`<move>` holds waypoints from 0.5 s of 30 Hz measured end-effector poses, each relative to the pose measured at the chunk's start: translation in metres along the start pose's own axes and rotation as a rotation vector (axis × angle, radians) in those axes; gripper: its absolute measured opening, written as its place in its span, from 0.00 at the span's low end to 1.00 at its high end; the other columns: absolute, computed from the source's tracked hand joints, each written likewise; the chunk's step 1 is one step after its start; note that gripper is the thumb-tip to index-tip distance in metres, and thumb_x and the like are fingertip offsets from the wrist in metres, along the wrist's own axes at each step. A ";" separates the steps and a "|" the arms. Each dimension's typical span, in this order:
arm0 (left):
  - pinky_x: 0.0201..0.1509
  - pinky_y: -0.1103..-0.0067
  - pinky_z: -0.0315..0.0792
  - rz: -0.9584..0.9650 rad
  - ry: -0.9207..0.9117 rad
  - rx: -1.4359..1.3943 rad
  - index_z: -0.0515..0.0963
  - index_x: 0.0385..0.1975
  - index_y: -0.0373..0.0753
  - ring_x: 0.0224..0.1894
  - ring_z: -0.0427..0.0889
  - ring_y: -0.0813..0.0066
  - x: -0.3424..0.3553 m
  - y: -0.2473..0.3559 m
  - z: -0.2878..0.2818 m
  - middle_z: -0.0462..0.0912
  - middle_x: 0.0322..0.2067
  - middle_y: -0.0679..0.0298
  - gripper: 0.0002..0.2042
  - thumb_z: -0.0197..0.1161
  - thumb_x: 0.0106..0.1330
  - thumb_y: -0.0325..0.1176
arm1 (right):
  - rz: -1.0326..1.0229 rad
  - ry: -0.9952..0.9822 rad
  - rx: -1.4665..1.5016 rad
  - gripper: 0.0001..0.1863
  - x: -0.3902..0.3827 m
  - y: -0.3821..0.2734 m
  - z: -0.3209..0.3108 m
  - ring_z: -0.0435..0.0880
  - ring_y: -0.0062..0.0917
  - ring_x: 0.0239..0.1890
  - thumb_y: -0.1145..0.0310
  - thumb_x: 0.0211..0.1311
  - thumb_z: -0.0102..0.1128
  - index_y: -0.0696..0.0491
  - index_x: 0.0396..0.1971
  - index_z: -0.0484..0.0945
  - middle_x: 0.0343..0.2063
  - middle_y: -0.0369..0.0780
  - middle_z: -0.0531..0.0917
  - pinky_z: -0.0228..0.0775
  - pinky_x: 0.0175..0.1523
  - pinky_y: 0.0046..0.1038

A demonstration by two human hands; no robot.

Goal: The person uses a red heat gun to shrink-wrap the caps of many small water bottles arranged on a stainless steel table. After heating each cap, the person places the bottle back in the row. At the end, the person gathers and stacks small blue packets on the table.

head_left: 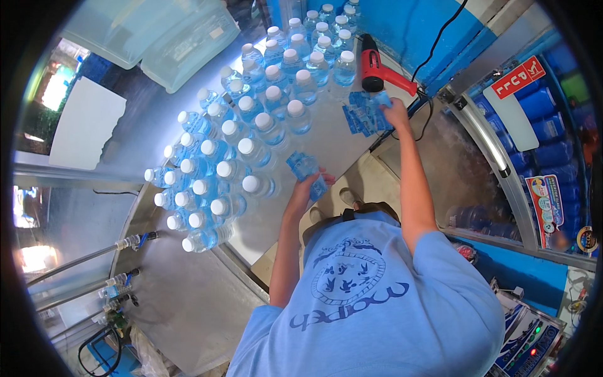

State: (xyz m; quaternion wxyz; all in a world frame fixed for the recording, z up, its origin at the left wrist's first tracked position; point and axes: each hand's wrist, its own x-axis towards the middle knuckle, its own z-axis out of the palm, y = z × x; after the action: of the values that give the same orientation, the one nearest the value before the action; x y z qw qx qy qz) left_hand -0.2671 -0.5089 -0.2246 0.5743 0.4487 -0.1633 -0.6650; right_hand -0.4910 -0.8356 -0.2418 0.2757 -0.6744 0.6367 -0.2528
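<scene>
My left hand is closed around a small bunch of blue printed plastic labels, held over the table's near edge. Out to the right, my right hand pinches a pale blue label at the edge of a loose pile of similar labels. Just beyond that pile, a red and black heat gun lies on the tabletop. Many clear water bottles with white caps stand close together to the left and ahead; the nearest ones are a short way from my left hand.
A black cord hangs by the blue wall at the right. Beside me are a glass door with a metal handle and shelves of blue containers. Translucent plastic tubs stand at the upper left. Hoses with valves reach in at the left.
</scene>
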 end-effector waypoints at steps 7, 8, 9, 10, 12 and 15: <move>0.58 0.67 0.78 -0.022 -0.044 0.074 0.71 0.56 0.30 0.50 0.86 0.57 0.009 -0.001 0.014 0.86 0.47 0.46 0.18 0.55 0.77 0.39 | -0.087 0.024 -0.252 0.28 -0.068 -0.020 0.065 0.81 0.53 0.53 0.62 0.54 0.76 0.62 0.50 0.75 0.48 0.55 0.82 0.76 0.56 0.48; 0.58 0.67 0.78 -0.027 -0.052 0.084 0.71 0.55 0.30 0.50 0.86 0.57 0.010 0.000 0.016 0.86 0.47 0.46 0.18 0.55 0.77 0.39 | -0.107 0.046 -0.276 0.29 -0.072 -0.024 0.067 0.80 0.53 0.53 0.62 0.53 0.76 0.61 0.50 0.75 0.49 0.54 0.81 0.77 0.56 0.49; 0.58 0.67 0.78 -0.031 -0.058 0.093 0.72 0.55 0.30 0.50 0.86 0.57 0.010 0.000 0.019 0.86 0.47 0.46 0.18 0.55 0.77 0.39 | -0.114 0.060 -0.305 0.30 -0.075 -0.027 0.066 0.79 0.53 0.53 0.62 0.52 0.77 0.61 0.50 0.74 0.49 0.53 0.80 0.77 0.56 0.49; 0.58 0.67 0.78 -0.030 -0.070 0.097 0.72 0.55 0.31 0.50 0.87 0.57 0.011 0.001 0.021 0.86 0.47 0.46 0.18 0.55 0.77 0.39 | -0.121 0.073 -0.336 0.30 -0.076 -0.030 0.065 0.79 0.53 0.54 0.62 0.51 0.78 0.60 0.50 0.73 0.50 0.52 0.78 0.77 0.55 0.49; 0.57 0.68 0.78 -0.040 -0.059 0.113 0.72 0.55 0.31 0.50 0.87 0.57 0.011 0.001 0.023 0.86 0.46 0.46 0.18 0.55 0.77 0.39 | -0.133 0.042 -0.335 0.31 -0.074 -0.034 0.059 0.78 0.53 0.54 0.62 0.50 0.78 0.60 0.50 0.73 0.48 0.55 0.79 0.76 0.54 0.50; 0.58 0.69 0.77 -0.066 -0.068 0.118 0.72 0.57 0.31 0.51 0.86 0.60 0.013 0.000 0.024 0.85 0.49 0.48 0.18 0.55 0.77 0.38 | -0.102 0.015 -0.342 0.32 -0.071 -0.040 0.059 0.79 0.53 0.53 0.63 0.49 0.78 0.59 0.51 0.73 0.48 0.57 0.79 0.76 0.54 0.51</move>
State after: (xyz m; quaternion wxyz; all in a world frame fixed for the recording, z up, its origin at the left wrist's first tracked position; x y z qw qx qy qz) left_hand -0.2848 -0.5284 -0.2167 0.5187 0.4640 -0.2067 -0.6878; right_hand -0.4257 -0.7606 -0.2553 0.1388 -0.7409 0.6374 -0.1596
